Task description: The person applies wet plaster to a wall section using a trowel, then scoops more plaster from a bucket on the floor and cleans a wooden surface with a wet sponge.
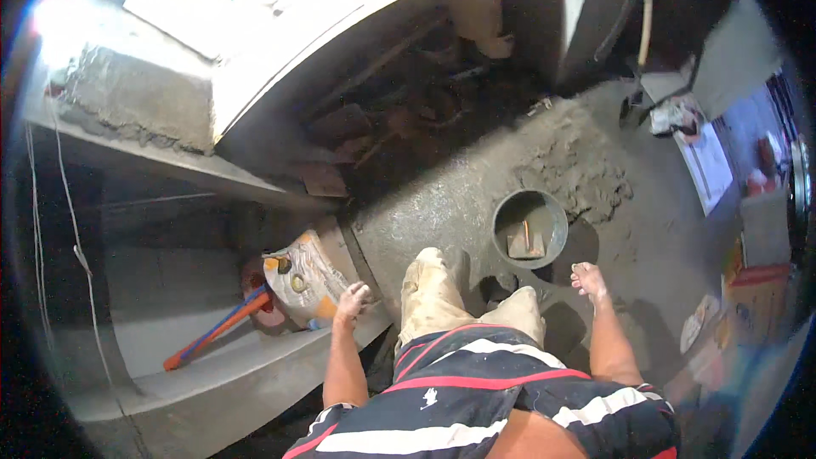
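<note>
My left hand (354,297) hangs with its fingers curled, beside a white and orange sack (306,276) that lies on a ledge with small objects on top. My right hand (586,279) is also loosely closed, out to the right of my knees. Nothing shows in either hand. Just ahead of the right hand, apart from it, a round bucket (555,214) stands on the floor. Inside it lies a flat trowel or float (525,245) with an orange handle. A heap of wet grey mortar (582,170) spreads on the floor beyond the bucket.
A long orange and blue object (219,327) leans on the left ledge (212,408). Cords (76,229) hang at far left. A wooden-handled shovel (646,25) stands at far right, near a white sheet (705,166). A cardboard box (756,297) is at right.
</note>
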Motion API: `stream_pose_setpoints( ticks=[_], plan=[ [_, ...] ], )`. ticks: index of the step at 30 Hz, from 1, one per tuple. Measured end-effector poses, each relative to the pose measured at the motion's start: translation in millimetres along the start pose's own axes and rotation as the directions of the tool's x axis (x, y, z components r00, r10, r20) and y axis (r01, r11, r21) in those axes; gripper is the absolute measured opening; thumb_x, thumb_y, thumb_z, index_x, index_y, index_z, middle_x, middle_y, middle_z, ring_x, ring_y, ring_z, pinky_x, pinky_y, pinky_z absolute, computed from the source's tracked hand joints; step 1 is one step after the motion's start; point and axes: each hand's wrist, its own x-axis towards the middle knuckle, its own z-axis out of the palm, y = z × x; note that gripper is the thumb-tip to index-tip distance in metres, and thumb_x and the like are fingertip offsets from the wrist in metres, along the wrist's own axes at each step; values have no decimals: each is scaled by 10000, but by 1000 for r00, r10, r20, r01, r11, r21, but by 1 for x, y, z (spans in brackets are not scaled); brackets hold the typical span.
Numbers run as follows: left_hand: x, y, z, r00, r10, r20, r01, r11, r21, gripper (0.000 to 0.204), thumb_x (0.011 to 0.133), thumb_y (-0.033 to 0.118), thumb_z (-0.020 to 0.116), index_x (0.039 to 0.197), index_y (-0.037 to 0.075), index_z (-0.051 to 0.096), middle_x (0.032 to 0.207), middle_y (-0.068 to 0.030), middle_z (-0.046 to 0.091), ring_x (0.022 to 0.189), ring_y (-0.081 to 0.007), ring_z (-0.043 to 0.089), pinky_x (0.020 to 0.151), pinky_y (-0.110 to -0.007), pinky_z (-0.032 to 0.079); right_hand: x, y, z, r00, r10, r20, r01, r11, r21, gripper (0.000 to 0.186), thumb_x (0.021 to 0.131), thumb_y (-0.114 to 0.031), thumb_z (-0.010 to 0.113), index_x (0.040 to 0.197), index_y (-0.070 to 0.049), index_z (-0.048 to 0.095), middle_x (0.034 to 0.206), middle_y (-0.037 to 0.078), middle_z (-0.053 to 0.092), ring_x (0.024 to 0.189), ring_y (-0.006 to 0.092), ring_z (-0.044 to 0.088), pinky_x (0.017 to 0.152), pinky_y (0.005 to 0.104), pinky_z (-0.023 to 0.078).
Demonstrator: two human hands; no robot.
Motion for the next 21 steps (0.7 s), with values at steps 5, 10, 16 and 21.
stream_pose_setpoints(
  ticks=[5, 10, 16, 21],
  plan=[
    [32, 94, -80, 968, 201, -151, -250, 833, -493, 295, 926, 277, 637, 1179, 145, 565, 1066, -30, 666, 888, -184, 642, 694, -324, 513, 35, -163, 60, 963, -271, 13, 269, 960, 78, 217, 983, -310, 557, 995, -101, 618, 797, -13, 615, 592, 60, 535, 452, 188, 366],
    [85, 210, -140, 892, 362, -271, -451, 742, -496, 541, 927, 330, 655, 1364, 75, 465, 1239, -101, 607, 1041, -263, 622, 797, -386, 515, 49, -319, 137, 880, -475, 26, 471, 877, 94, 291, 995, -281, 545, 1160, -53, 620, 945, 15, 668, 698, 51, 565, 526, 186, 405],
    [209, 171, -128, 984, 39, -173, -19, 993, 115, 538, 940, 354, 617, 1375, 75, 468, 1069, -79, 624, 908, -181, 592, 721, -303, 478, 91, -352, 182, 945, -325, 40, 322, 944, 66, 252, 948, -278, 600, 1082, -74, 660, 914, -13, 653, 746, 58, 566, 605, 204, 427],
    [215, 60, -98, 977, -188, 102, 146, 933, 328, 531, 921, 371, 615, 1312, 18, 547, 928, -82, 624, 783, -168, 563, 595, -315, 466, 114, -249, 135, 968, 7, -249, -40, 991, -125, 367, 911, -356, 625, 1119, -55, 665, 953, 32, 671, 776, 133, 571, 613, 296, 462]
  ],
)
